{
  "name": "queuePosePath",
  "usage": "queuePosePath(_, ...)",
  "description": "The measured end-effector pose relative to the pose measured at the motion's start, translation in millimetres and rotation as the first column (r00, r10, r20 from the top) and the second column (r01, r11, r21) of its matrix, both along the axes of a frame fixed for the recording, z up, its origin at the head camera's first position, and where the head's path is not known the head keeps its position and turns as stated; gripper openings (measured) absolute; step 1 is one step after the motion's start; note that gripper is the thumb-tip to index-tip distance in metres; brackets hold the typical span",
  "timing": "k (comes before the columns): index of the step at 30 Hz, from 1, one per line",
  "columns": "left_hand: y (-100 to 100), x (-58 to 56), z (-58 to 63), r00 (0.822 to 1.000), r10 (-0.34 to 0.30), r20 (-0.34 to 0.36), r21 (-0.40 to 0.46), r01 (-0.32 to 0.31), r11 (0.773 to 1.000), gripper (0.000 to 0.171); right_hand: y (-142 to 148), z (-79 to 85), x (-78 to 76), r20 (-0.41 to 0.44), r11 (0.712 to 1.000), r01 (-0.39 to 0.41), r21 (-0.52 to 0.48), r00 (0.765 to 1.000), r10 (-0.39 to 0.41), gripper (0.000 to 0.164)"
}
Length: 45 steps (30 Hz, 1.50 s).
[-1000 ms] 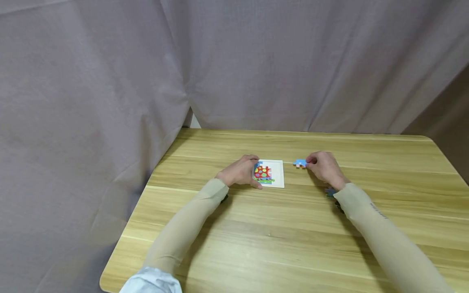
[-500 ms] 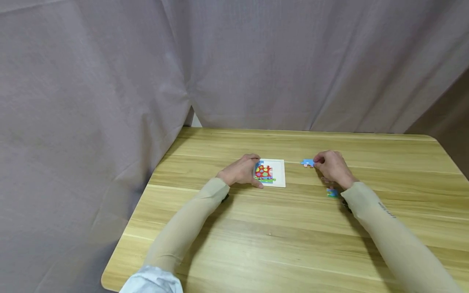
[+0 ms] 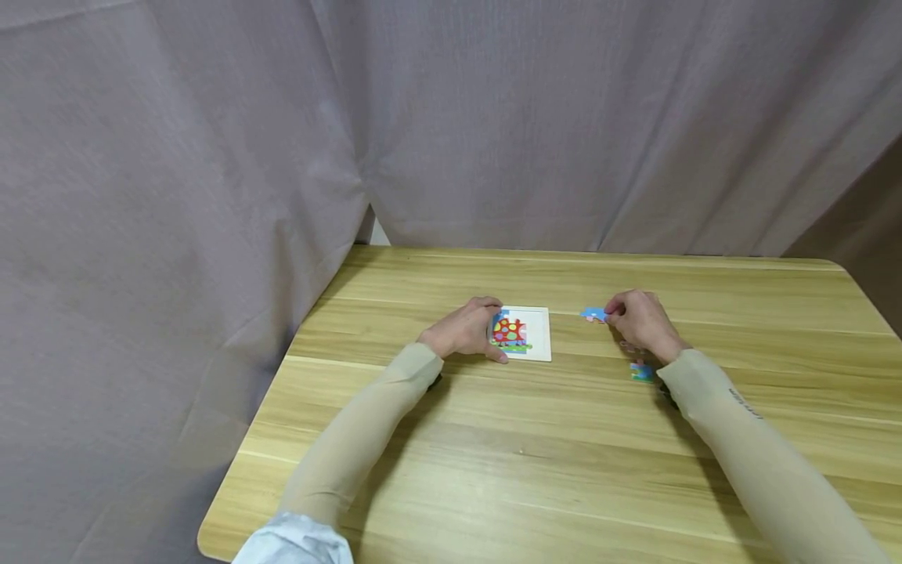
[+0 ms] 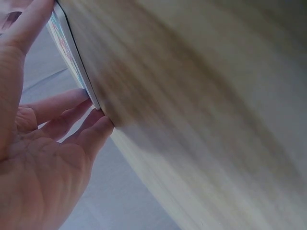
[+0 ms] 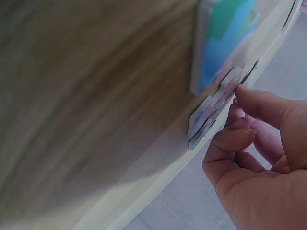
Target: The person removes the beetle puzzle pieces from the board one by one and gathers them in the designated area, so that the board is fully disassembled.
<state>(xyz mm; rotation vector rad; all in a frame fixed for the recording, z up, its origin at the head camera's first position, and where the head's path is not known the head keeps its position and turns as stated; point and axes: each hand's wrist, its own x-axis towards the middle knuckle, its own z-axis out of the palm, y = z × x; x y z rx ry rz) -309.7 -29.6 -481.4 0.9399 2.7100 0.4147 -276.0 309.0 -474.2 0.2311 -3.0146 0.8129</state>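
Note:
My left hand grips a white square puzzle tray at its left side, fingers by the far edge and thumb by the near one. Fitted pieces in the tray's left part show a red shape with coloured spots. In the left wrist view, fingertips and thumb touch the tray rim. To the right of the tray, my right hand pinches a blue puzzle piece at or just over the tabletop; contact is unclear. Below that hand lie a pinkish piece, partly hidden, and a blue-green piece.
The wooden table extends around both hands. A grey curtain hangs behind its far edge and along the left side. In the right wrist view, the blue-green piece and pinkish pieces sit close to the fingers.
My right hand has moved a little to the right with the blue puzzle piece, uncovering the blue-green piece below it. My left hand stays on the tray.

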Motion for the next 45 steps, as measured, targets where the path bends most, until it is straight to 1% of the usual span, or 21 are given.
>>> queuePosePath(9,0,0.6,1.1,1.0,0.002,-0.002,0.002,-0.002,1.0,0.102,-1,0.6,1.0,0.029,1.0,0.012,-0.001,1.0,-0.012,0.017)
queuePosePath(14,0,0.8,0.8,1.0,0.006,0.004,0.002,-0.006,1.0,0.102,-9,3.9,5.1,0.048,0.999,0.017,-0.033,0.999,-0.015,0.019)
queuePosePath(17,-1,1.1,0.9,1.0,0.008,0.01,0.005,-0.008,1.0,0.102,-18,5.9,8.1,0.036,0.999,0.001,-0.044,0.999,0.001,0.022)
queuePosePath(22,-1,1.9,2.2,1.0,0.007,0.011,0.006,-0.007,1.0,0.1,-38,7.8,9.8,-0.02,0.999,-0.043,-0.025,0.999,0.042,0.023)
queuePosePath(27,0,2.1,3.1,1.0,0.006,0.014,-0.006,-0.006,1.0,0.099,-62,8.9,10.5,-0.017,0.996,-0.081,-0.038,0.997,0.08,0.024)
queuePosePath(32,2,1.0,2.6,1.0,0.003,0.007,-0.014,-0.003,1.0,0.101,-84,6.2,10.8,0.011,0.99,-0.126,-0.066,0.992,0.127,0.023)
queuePosePath(37,3,0.6,1.5,1.0,0.002,0.001,-0.011,-0.002,1.0,0.105,-102,1.5,8.9,0.032,0.984,-0.168,-0.059,0.985,0.17,0.023)
queuePosePath(45,6,1.5,1.3,1.0,-0.001,0.009,-0.012,0.001,1.0,0.103,-114,-1.2,4.6,0.097,0.984,-0.171,-0.057,0.98,0.176,0.029)
